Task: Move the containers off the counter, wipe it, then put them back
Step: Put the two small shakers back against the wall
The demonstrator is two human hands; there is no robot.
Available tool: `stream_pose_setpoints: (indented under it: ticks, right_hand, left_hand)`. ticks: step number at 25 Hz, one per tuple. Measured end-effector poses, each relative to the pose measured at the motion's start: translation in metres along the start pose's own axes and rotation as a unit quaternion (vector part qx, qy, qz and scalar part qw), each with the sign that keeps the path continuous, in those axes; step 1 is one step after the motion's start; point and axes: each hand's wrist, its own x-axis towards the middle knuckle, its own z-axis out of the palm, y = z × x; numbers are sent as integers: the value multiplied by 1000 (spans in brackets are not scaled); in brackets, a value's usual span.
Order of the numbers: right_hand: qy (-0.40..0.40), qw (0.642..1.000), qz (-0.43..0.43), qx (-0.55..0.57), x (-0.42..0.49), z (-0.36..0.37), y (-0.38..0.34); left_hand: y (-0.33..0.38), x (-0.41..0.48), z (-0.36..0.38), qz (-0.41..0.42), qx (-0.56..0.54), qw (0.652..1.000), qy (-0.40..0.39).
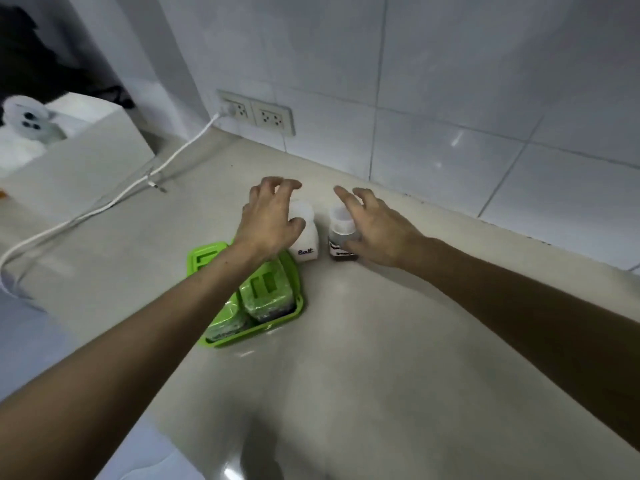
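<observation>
A white jar labelled "Salt" (307,244) stands on the beige counter (363,341), and a clear jar with a white lid and dark contents (341,233) stands just right of it. My left hand (272,220) hovers over the salt jar, fingers spread and curled, thumb touching its side. My right hand (375,225) hovers over the dark jar, fingers apart, partly covering it. A green tray (298,308) holding several green-lidded containers (265,289) lies under my left forearm.
The tiled wall (450,98) runs behind the jars, with a double socket (258,114) and a white cable (114,199) trailing left across the counter. A white box-like appliance (76,157) stands at the far left.
</observation>
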Motion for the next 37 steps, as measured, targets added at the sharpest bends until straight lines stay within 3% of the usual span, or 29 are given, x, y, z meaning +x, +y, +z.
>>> stream_pose_setpoints:
  ticks: [2,3,7,12,17,22,29,37]
  right_hand:
    - [-20,997,13,-70,17,6,-16]
    - [-26,995,17,-92,21,7,-20]
    - [-3,995,-6,-96,9,-5,-13]
    - [16,1000,-5,-20,-66,-30,48]
    - [33,996,83,2,-135,-49,139]
    - [67,971,205,-101,-204,-89,236]
    - [53,945,290,-144,-245,-122,306]
    - [105,943,289,-127,-269,-112,313]
  left_hand:
    - [-7,2,5,-22,31,995,-96]
    - [-9,2,9,-16,25,994,-105]
    - [-1,4,14,19,15,999,-38]
    - [43,1,15,129,77,986,-77]
    - [116,-15,29,184,-27,970,-155]
    - [244,-10,75,265,-71,940,-201]
    - [368,5,139,318,-60,930,-176]
    - [419,4,183,314,-39,942,-109]
